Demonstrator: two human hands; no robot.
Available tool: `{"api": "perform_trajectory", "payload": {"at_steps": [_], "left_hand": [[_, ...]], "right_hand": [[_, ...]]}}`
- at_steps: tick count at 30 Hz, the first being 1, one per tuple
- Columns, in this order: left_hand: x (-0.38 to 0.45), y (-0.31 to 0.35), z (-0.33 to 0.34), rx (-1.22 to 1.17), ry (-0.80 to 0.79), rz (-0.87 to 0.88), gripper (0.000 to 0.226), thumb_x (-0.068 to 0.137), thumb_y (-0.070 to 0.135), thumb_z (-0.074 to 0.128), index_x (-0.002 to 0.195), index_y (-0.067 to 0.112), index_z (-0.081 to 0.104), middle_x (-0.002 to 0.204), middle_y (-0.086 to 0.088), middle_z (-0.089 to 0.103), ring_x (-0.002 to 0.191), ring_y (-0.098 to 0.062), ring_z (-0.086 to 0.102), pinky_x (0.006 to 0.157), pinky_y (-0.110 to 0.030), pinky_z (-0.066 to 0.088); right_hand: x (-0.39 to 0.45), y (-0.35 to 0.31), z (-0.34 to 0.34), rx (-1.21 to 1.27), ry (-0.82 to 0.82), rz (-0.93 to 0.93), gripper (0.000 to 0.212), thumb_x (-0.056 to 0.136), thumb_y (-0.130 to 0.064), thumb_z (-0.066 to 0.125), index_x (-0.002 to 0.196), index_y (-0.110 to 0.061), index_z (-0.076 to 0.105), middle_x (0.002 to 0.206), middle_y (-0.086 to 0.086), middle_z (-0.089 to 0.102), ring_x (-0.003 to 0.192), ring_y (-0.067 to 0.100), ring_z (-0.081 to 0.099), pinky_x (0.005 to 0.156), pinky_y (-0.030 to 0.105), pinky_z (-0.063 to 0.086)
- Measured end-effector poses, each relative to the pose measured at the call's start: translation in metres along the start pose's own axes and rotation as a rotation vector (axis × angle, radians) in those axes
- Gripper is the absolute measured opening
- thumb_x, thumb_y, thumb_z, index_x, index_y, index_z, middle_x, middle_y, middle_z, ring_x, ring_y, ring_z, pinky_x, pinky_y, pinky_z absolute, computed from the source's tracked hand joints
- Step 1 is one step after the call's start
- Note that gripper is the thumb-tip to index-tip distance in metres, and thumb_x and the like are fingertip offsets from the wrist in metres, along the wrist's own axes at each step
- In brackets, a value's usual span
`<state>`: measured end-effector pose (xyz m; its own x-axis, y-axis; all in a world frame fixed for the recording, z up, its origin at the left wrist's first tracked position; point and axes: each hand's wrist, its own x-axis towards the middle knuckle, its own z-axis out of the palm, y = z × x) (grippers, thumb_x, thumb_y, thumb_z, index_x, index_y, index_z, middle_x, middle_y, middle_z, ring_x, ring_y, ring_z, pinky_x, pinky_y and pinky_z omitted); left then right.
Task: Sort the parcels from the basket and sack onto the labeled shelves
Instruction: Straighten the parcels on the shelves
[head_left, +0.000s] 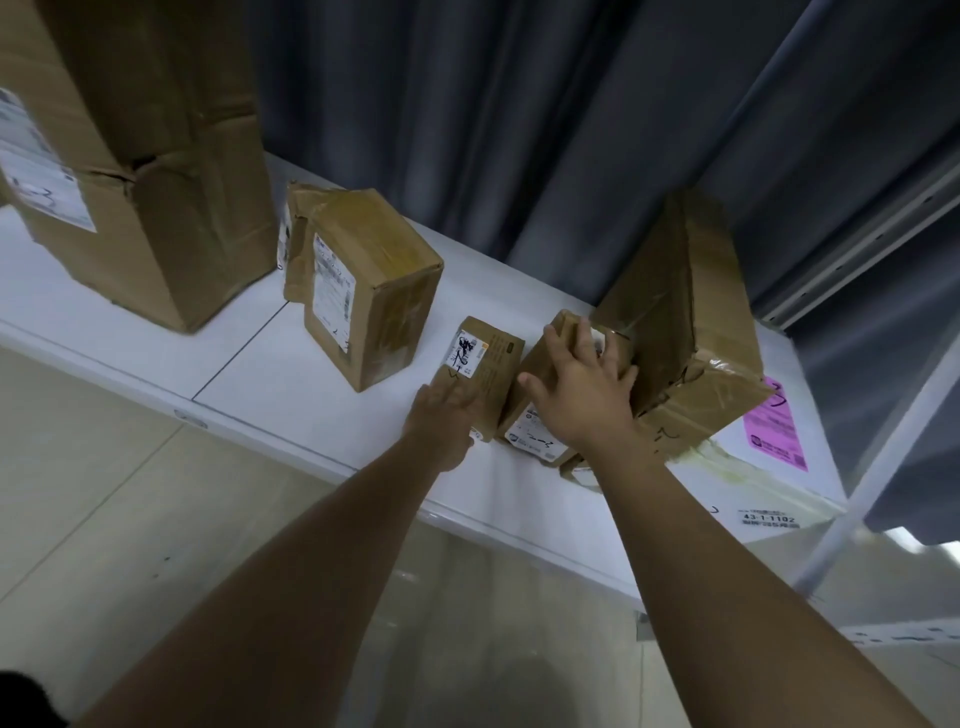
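Where hands rest, taped carton (691, 322) crowding.

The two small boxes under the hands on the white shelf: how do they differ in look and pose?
The left small box stands upright with a black-scribbled white label near its top; the right small box leans towards the big taped carton with its label near the front edge.
The left hand touches the first; the right hand spreads over the second.
Both are brown cardboard on the shelf.
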<state>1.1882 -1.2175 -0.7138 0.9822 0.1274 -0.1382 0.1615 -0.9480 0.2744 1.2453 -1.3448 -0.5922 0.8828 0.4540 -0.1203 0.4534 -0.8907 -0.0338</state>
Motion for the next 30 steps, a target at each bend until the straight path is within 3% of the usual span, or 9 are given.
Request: {"api": "perform_trajectory", "payload": {"at_steps": [3, 5, 8, 10, 15, 18, 21, 26, 30], "left_hand": [[-0.023, -0.011, -0.023, -0.16, 0.002, 0.052, 0.048, 0.097, 0.027, 0.051, 0.143, 0.014, 0.041, 0.151, -0.007, 0.036, 0.137, -0.027, 0.036, 0.111, -0.042, 0.035], [-0.04, -0.027, -0.045, -0.215, -0.004, 0.071, 0.034, 0.099, 0.027, 0.047, 0.127, 0.011, 0.058, 0.129, -0.008, 0.058, 0.116, -0.026, 0.056, 0.098, -0.038, 0.046], [-0.059, -0.062, -0.084, -0.257, 0.041, 0.031, 0.032, 0.1, 0.024, 0.042, 0.103, 0.002, 0.065, 0.094, -0.013, 0.066, 0.089, -0.03, 0.063, 0.077, -0.034, 0.049], [-0.068, -0.088, -0.11, -0.284, 0.071, -0.04, 0.036, 0.098, 0.033, 0.041, 0.091, 0.005, 0.062, 0.083, -0.009, 0.062, 0.081, -0.029, 0.061, 0.069, -0.03, 0.046], [-0.072, -0.139, -0.153, -0.289, 0.318, -0.136, 0.028, 0.097, 0.022, 0.048, 0.12, 0.009, 0.056, 0.11, -0.012, 0.064, 0.099, -0.032, 0.061, 0.087, -0.038, 0.051], [-0.055, -0.159, -0.16, -0.223, 0.394, -0.202, 0.032, 0.096, 0.027, 0.046, 0.125, 0.011, 0.049, 0.116, -0.016, 0.058, 0.101, -0.036, 0.058, 0.089, -0.046, 0.05], [-0.041, -0.166, -0.159, -0.256, 0.394, -0.283, 0.038, 0.096, 0.031, 0.048, 0.13, 0.013, 0.044, 0.125, -0.016, 0.051, 0.114, -0.037, 0.051, 0.097, -0.047, 0.045], [-0.027, -0.172, -0.153, -0.325, 0.359, -0.268, 0.038, 0.092, 0.028, 0.055, 0.126, 0.016, 0.045, 0.125, -0.013, 0.051, 0.116, -0.034, 0.05, 0.097, -0.048, 0.045], [-0.012, -0.178, -0.159, -0.384, 0.322, -0.307, 0.065, 0.086, 0.03, 0.067, 0.141, 0.014, 0.035, 0.143, -0.012, 0.039, 0.13, -0.035, 0.04, 0.107, -0.049, 0.035]], "right_hand": [[-0.016, -0.018, 0.0, 0.003, 0.187, -0.173, 0.058, 0.101, -0.042, 0.04, 0.154, -0.026, 0.021, 0.164, 0.006, 0.0, 0.15, 0.029, -0.008, 0.119, 0.052, -0.004], [-0.024, -0.04, -0.003, 0.075, 0.212, -0.267, 0.056, 0.101, -0.038, 0.042, 0.153, -0.026, 0.025, 0.165, 0.005, 0.003, 0.151, 0.027, -0.006, 0.12, 0.047, -0.003], [-0.026, -0.077, -0.012, 0.099, 0.163, -0.316, 0.058, 0.102, -0.042, 0.042, 0.155, -0.029, 0.021, 0.165, 0.001, -0.002, 0.151, 0.024, -0.008, 0.121, 0.043, -0.001], [-0.02, -0.1, -0.021, 0.114, 0.138, -0.309, 0.062, 0.101, -0.046, 0.042, 0.156, -0.029, 0.017, 0.165, 0.002, -0.004, 0.151, 0.025, -0.008, 0.121, 0.044, 0.002], [0.009, -0.148, -0.041, 0.289, 0.047, -0.199, 0.073, 0.093, -0.06, 0.048, 0.154, -0.039, 0.015, 0.165, 0.001, -0.006, 0.15, 0.033, -0.003, 0.119, 0.054, 0.017], [0.029, -0.166, -0.049, 0.244, -0.01, -0.169, 0.082, 0.089, -0.065, 0.052, 0.154, -0.042, 0.008, 0.164, 0.001, -0.01, 0.15, 0.036, -0.004, 0.119, 0.055, 0.017], [0.047, -0.172, -0.047, 0.201, -0.052, -0.163, 0.086, 0.086, -0.067, 0.055, 0.154, -0.043, 0.007, 0.164, 0.005, -0.007, 0.149, 0.039, 0.0, 0.119, 0.055, 0.017], [0.059, -0.167, -0.034, 0.174, -0.072, -0.186, 0.081, 0.088, -0.061, 0.057, 0.154, -0.039, 0.014, 0.154, 0.009, 0.024, 0.134, 0.037, 0.035, 0.106, 0.045, 0.036], [0.07, -0.151, -0.033, 0.224, -0.079, -0.226, 0.082, 0.087, -0.058, 0.062, 0.153, -0.042, 0.016, 0.145, 0.007, 0.032, 0.127, 0.035, 0.039, 0.101, 0.042, 0.038]]}}
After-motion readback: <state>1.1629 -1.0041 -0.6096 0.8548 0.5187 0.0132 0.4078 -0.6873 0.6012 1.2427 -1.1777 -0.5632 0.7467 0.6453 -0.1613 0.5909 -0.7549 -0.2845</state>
